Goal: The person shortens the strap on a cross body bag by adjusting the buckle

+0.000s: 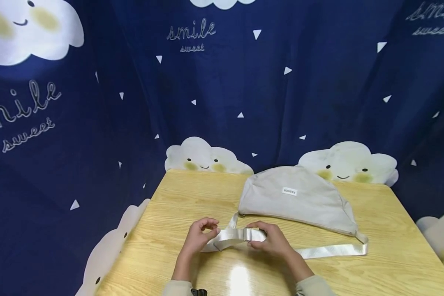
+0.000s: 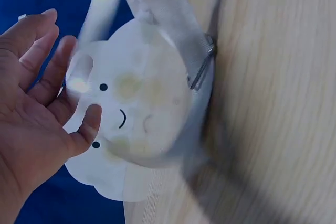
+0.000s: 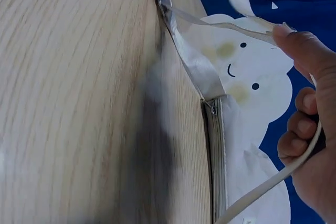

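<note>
While your right hand (image 1: 271,238) pinches the off-white, flat webbing strap (image 1: 329,251) beside its silver metal slider (image 1: 247,234), your left hand (image 1: 200,236) has no firm grip: thumb and fingers stand parted around the webbing. The strap is raised above the pale wood-grain worktop (image 1: 151,259), its slack trailing toward the right edge. Caution: if your right grip loosens, the loop may drop; a hard pull could drag the light-grey, half-moon fabric bag (image 1: 296,203) from the far edge. Twisted webbing could jam the slider. A navy-blue, cloud-printed cloth curtain (image 1: 222,82) hangs behind that edge; the bag obstructs your forward reach.
</note>
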`<act>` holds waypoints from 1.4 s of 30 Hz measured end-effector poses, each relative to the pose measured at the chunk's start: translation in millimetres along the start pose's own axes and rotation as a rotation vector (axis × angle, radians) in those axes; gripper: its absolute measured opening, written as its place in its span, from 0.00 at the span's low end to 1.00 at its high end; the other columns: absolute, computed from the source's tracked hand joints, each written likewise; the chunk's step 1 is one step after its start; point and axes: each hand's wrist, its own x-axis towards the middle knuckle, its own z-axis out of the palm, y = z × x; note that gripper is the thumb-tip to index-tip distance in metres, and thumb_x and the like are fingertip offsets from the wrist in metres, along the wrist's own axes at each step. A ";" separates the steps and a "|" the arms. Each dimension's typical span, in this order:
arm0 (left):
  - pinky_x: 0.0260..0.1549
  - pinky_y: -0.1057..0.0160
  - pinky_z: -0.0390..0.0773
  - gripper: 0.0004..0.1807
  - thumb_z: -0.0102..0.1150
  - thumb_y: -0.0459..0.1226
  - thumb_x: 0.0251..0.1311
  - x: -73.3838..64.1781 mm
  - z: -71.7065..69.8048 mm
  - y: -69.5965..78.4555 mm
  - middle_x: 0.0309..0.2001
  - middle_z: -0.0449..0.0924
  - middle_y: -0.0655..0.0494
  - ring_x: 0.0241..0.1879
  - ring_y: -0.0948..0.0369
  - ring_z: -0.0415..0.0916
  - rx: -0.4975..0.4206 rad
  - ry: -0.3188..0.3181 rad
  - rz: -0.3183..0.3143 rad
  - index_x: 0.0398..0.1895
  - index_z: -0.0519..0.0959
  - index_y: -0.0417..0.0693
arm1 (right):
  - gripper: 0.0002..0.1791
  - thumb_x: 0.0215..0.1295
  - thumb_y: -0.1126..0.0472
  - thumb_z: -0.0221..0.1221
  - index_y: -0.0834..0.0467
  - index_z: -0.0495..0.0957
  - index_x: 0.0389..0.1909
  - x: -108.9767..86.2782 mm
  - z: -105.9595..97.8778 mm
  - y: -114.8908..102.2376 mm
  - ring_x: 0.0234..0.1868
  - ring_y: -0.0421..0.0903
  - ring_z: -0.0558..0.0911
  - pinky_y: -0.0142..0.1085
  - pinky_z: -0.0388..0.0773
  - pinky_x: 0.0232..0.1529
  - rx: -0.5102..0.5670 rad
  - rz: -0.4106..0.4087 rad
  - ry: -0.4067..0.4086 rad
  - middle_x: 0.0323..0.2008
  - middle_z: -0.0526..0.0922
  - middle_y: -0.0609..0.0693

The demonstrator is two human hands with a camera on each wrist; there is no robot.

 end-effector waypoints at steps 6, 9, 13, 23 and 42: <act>0.43 0.46 0.73 0.16 0.66 0.27 0.49 -1.8 17.4 6.2 0.45 0.77 0.41 0.45 0.43 0.73 -0.028 -0.055 0.014 0.44 0.79 0.35 | 0.23 0.46 0.57 0.72 0.53 0.79 0.47 -0.8 4.6 -5.9 0.30 0.41 0.77 0.35 0.76 0.28 0.101 0.036 -0.025 0.41 0.82 0.48; 0.43 0.46 0.73 0.21 0.69 0.26 0.45 -2.1 29.0 10.8 0.49 0.75 0.40 0.46 0.42 0.73 -0.041 -0.113 0.024 0.46 0.78 0.35 | 0.24 0.47 0.56 0.72 0.54 0.79 0.47 -1.1 3.9 -9.3 0.32 0.42 0.78 0.35 0.76 0.30 0.109 0.048 -0.020 0.43 0.81 0.49; 0.53 0.40 0.62 0.24 0.71 0.28 0.42 -3.7 42.7 14.6 0.55 0.73 0.40 0.57 0.42 0.65 -0.016 -0.148 0.031 0.48 0.78 0.38 | 0.25 0.46 0.56 0.72 0.55 0.79 0.48 -5.3 -0.1 -11.7 0.35 0.43 0.78 0.35 0.76 0.32 0.120 0.071 -0.018 0.45 0.81 0.51; 0.52 0.43 0.64 0.21 0.72 0.30 0.42 -1.4 59.3 14.0 0.47 0.79 0.50 0.51 0.51 0.70 -0.036 -0.135 0.048 0.44 0.80 0.39 | 0.23 0.46 0.58 0.72 0.56 0.80 0.46 -11.0 -7.4 -10.4 0.36 0.43 0.78 0.35 0.76 0.33 0.128 0.053 -0.001 0.44 0.81 0.51; 0.34 0.62 0.76 0.21 0.75 0.29 0.37 11.8 63.8 -14.2 0.37 0.76 0.52 0.35 0.57 0.74 -0.115 -0.149 0.038 0.40 0.81 0.44 | 0.20 0.44 0.58 0.73 0.54 0.81 0.41 -16.6 -12.4 -14.5 0.37 0.45 0.78 0.35 0.76 0.35 0.145 0.147 -0.003 0.41 0.81 0.48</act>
